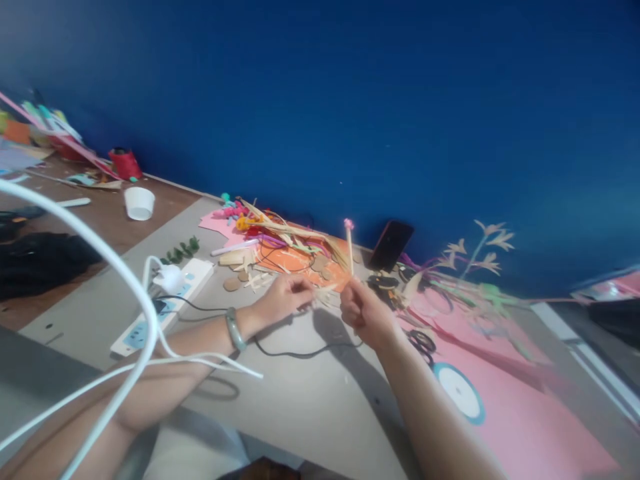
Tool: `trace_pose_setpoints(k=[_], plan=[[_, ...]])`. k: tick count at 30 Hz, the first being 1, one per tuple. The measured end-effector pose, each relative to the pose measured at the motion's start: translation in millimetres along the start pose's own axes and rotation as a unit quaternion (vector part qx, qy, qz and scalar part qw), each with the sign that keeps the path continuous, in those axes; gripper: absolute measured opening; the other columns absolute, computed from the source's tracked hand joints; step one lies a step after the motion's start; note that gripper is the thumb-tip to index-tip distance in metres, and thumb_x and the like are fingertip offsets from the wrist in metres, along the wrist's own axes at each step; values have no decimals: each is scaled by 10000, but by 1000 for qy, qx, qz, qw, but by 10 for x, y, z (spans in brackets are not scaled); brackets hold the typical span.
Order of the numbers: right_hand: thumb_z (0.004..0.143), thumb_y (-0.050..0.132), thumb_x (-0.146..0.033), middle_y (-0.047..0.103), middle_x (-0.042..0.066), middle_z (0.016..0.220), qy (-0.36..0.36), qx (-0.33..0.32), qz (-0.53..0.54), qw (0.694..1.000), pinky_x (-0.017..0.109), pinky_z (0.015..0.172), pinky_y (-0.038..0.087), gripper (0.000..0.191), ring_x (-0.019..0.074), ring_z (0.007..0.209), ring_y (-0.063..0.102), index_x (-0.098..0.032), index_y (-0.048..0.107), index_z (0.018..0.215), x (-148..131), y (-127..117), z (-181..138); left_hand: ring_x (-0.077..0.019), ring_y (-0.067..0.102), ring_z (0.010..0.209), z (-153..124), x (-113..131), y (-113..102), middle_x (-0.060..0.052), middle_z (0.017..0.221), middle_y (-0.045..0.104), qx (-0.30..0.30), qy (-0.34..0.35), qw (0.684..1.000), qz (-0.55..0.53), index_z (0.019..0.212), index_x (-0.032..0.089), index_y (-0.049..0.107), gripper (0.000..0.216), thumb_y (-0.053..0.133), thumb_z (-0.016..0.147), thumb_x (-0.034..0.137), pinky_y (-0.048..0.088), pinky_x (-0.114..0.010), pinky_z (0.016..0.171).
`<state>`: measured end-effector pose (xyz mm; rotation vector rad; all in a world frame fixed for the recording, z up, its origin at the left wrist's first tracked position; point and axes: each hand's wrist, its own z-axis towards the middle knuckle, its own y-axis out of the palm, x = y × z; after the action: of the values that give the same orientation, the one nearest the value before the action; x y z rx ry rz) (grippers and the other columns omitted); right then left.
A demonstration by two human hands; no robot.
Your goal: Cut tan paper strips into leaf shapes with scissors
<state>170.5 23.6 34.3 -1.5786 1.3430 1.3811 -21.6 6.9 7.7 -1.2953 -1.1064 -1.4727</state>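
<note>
My right hand [367, 312] is closed around the lower end of a thin pale stick [349, 250], which stands nearly upright. A small pink tuft [349, 225] tops the stick. To its left, my left hand [290, 297] has its fingers pinched together, a green bangle on the wrist. A pale, husk-like strip [326, 291] sticks out from the left fingertips; its exact kind is too blurred to tell. Below both hands lies the grey tabletop [310, 393], with a dark cable [305, 354] crossing it.
Pale strips [285, 230] and orange paper [280, 257] lie behind the hands. A phone [391, 245] leans on the wall. Scissors [423, 343], a tape roll [459, 393] and pink paper [530, 420] are right. Left are a power strip [193, 280], white cable [143, 293] and white cup [139, 203].
</note>
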Motion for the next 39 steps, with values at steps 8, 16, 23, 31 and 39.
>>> trace_pose_setpoints(k=[8, 16, 23, 31, 39], plan=[[795, 526, -412, 391, -50, 503, -143, 128, -389, 901, 226, 480, 244, 309, 98, 491, 346, -190, 463, 589, 16, -297, 115, -99, 465, 546, 96, -82, -224, 23, 571, 531, 133, 92, 935, 316, 633, 165, 538, 152, 526, 741, 271, 346, -222, 556], [667, 634, -272, 488, -29, 539, -105, 90, -545, 827, 233, 521, 229, 214, 105, 523, 384, -182, 474, 557, 304, -262, 224, -154, 475, 565, 123, 23, -307, -15, 571, 545, 172, 33, 809, 561, 591, 193, 497, 177, 482, 736, 293, 249, -271, 547], [728, 588, -251, 454, -26, 533, -112, 92, -514, 845, 240, 542, 251, 186, 114, 540, 389, -177, 496, 585, 349, -171, 212, -158, 483, 571, 164, -40, -383, 1, 567, 523, 162, 60, 797, 579, 614, 196, 504, 94, 480, 672, 126, 279, -278, 579], [786, 583, -464, 401, -66, 559, -116, 27, -250, 961, 218, 494, 268, 293, 83, 495, 327, -173, 560, 756, 227, -106, 127, -116, 490, 560, 105, -207, -136, 16, 620, 569, 11, 40, 965, 261, 900, 156, 650, 255, 632, 731, 346, 372, -235, 560], [803, 583, -433, 417, -61, 532, -86, -20, -246, 965, 217, 471, 248, 285, 72, 482, 324, -156, 603, 737, 197, 108, 9, -112, 533, 634, 49, -114, -11, -14, 684, 630, -7, 32, 995, 98, 731, 137, 654, 235, 624, 764, 368, 410, -227, 615]])
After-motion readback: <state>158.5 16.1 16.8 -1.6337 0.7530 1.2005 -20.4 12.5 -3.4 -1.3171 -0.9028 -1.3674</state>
